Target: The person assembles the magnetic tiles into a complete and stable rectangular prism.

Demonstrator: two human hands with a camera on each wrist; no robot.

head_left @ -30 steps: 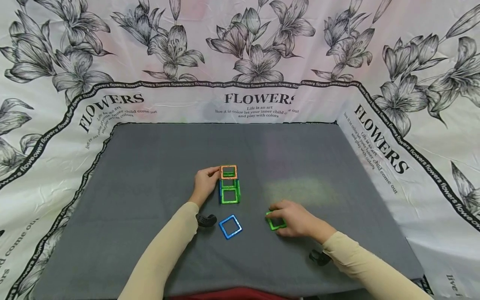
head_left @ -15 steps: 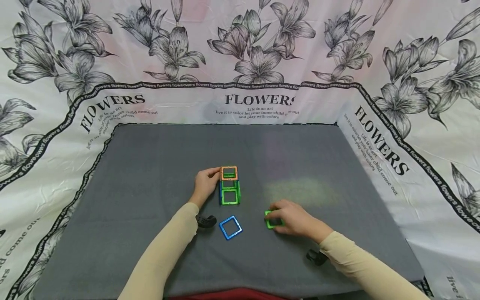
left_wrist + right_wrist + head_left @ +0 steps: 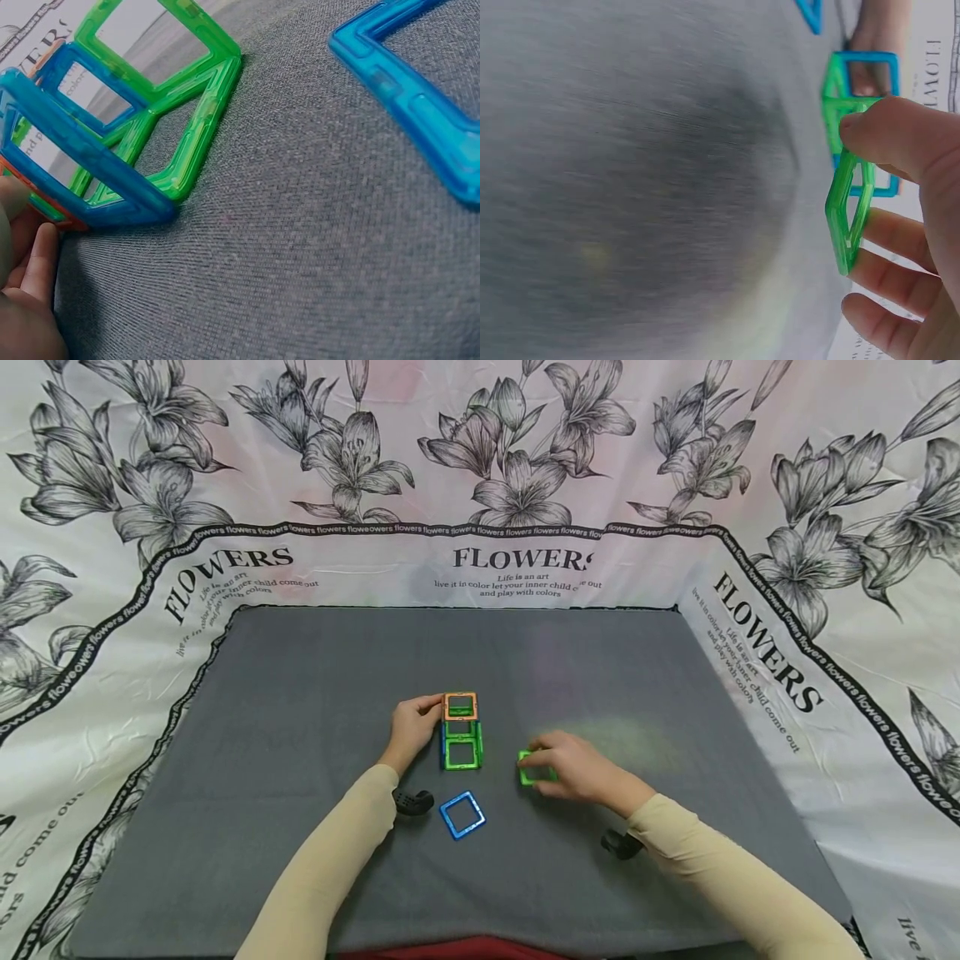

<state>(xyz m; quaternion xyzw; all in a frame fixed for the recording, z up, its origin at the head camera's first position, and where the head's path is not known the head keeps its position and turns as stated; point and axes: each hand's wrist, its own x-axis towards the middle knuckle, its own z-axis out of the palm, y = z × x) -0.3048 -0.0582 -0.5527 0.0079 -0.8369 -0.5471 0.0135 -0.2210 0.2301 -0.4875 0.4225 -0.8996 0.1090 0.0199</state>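
Note:
A structure of magnetic tiles (image 3: 462, 767) in green, blue and orange stands near the middle of the table, its frames joined at the edges. At its far left side, my left hand (image 3: 411, 728) holds the orange tile (image 3: 461, 696) with its fingertips; in the left wrist view, fingers (image 3: 43, 259) meet the structure's lower corner. My right hand (image 3: 581, 767) pinches a green square magnetic tile (image 3: 838, 202) between thumb and fingers, to the right of the structure and apart from it. In the right wrist view, this tile partly covers the structure behind it.
A single blue square magnetic tile (image 3: 450, 827) lies flat in front of the structure, turned at an angle. Grey cloth (image 3: 315, 668) covers the table, bordered by white flower-printed fabric (image 3: 517, 585). A black band (image 3: 414, 802) sits at the left wrist.
My right hand has carried the green tile up off its earlier spot, leftward and farther from me, closer to the structure. The left hand and the structure stay in place.

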